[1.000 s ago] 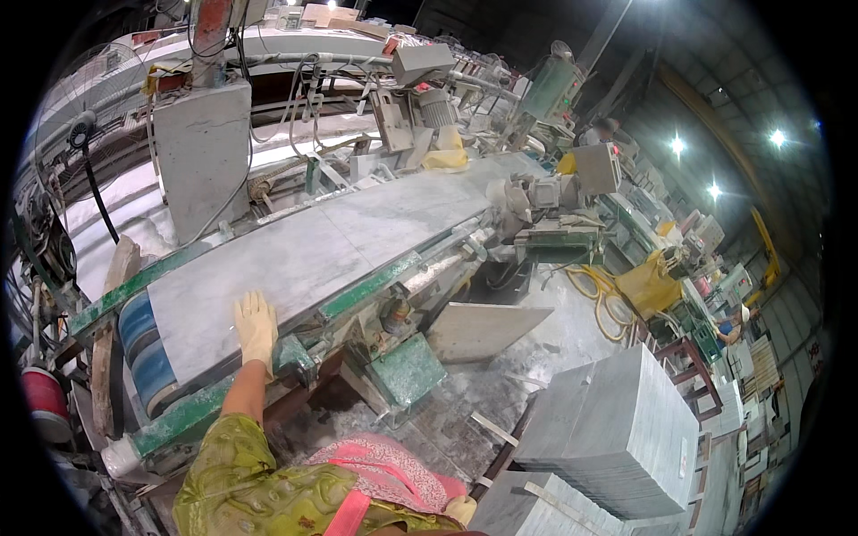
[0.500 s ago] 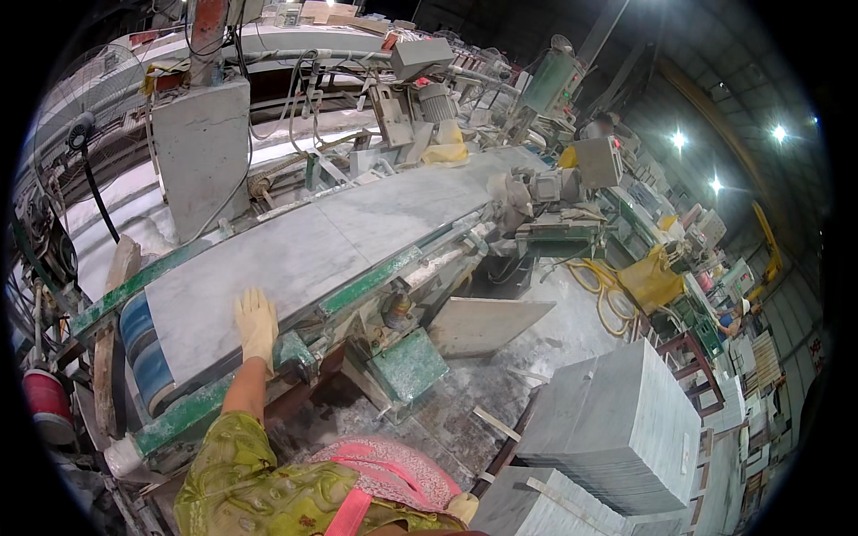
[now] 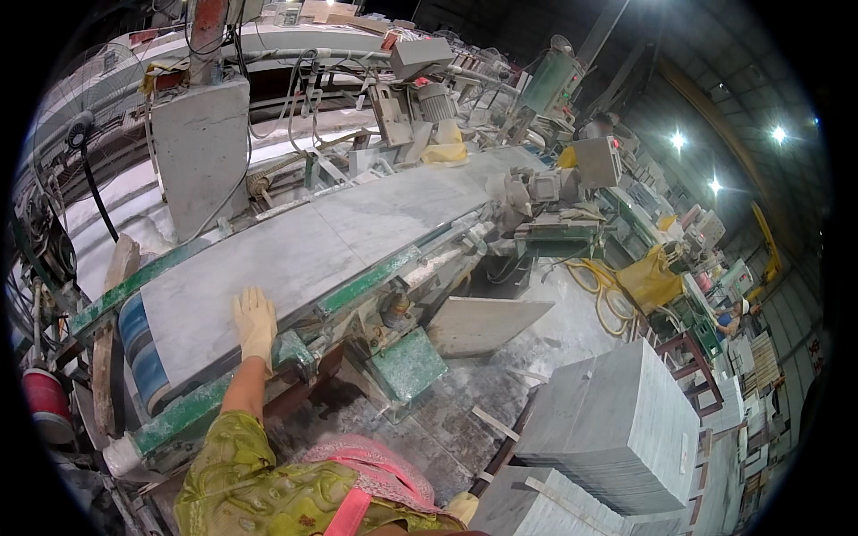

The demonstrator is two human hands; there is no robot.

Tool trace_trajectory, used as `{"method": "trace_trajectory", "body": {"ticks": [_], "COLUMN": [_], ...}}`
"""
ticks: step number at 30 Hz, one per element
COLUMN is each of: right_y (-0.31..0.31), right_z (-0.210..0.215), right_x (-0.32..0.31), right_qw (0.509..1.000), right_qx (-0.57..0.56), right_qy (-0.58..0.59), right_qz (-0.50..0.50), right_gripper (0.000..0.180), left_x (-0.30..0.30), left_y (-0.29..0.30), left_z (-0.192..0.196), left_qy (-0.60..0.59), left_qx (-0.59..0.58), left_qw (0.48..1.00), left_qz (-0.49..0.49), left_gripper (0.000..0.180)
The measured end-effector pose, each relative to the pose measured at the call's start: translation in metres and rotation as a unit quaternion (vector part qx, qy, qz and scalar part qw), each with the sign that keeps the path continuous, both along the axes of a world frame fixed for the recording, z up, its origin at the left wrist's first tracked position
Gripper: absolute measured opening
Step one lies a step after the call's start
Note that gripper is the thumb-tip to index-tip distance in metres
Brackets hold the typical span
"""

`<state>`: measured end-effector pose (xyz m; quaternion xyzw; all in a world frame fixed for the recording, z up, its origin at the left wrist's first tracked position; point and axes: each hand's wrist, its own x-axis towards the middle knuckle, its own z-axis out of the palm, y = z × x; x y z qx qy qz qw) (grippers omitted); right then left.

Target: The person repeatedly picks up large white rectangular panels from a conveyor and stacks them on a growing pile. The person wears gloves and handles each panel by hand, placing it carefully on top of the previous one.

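My left hand (image 3: 255, 323), in a pale cream glove, lies flat with fingers stretched on the near part of a white-grey marble slab (image 3: 237, 277). The slab rests on a conveyor with blue rollers (image 3: 143, 353) at its near left end. Behind it, past a thin seam, lies a second marble slab (image 3: 393, 196). Only a bit of my right hand (image 3: 463, 507), also gloved, shows at the lower edge beside a stack of slabs (image 3: 608, 420); its fingers are hidden.
Green rails (image 3: 188, 411) run along the conveyor. A loose slab (image 3: 487, 323) leans beside the machine's green box (image 3: 407, 364). Yellow hose (image 3: 608, 290) coils on the floor. A grey column (image 3: 201, 161) stands behind the conveyor. Far right, a person in a white helmet (image 3: 735, 313) is visible.
The slabs have shifted slightly left toward the blue rollers, and my left hand has moved a little the same way, still on the slab. My right hand stays at the lower edge.
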<state>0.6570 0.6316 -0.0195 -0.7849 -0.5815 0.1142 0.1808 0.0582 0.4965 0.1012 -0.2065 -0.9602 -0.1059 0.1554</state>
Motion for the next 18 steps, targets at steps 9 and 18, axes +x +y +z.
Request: {"method": "trace_trajectory", "body": {"ticks": [9, 18], "right_y": [-0.001, 0.001], "right_z": [0.007, -0.002], "right_x": [-0.004, 0.003], "right_qw": [1.0, 0.998], "right_qx": [-0.004, 0.021], "right_qy": [0.005, 0.053], "right_qz": [-0.02, 0.002], "right_gripper": [0.035, 0.031], "left_x": [-0.004, -0.002], "left_y": [0.001, 0.002], "left_z": [-0.008, -0.005], "left_qy": [0.008, 0.006], "left_qx": [-0.005, -0.001], "left_qw": [1.0, 1.0], "left_qz": [0.003, -0.003], "left_gripper": [0.05, 0.05]}}
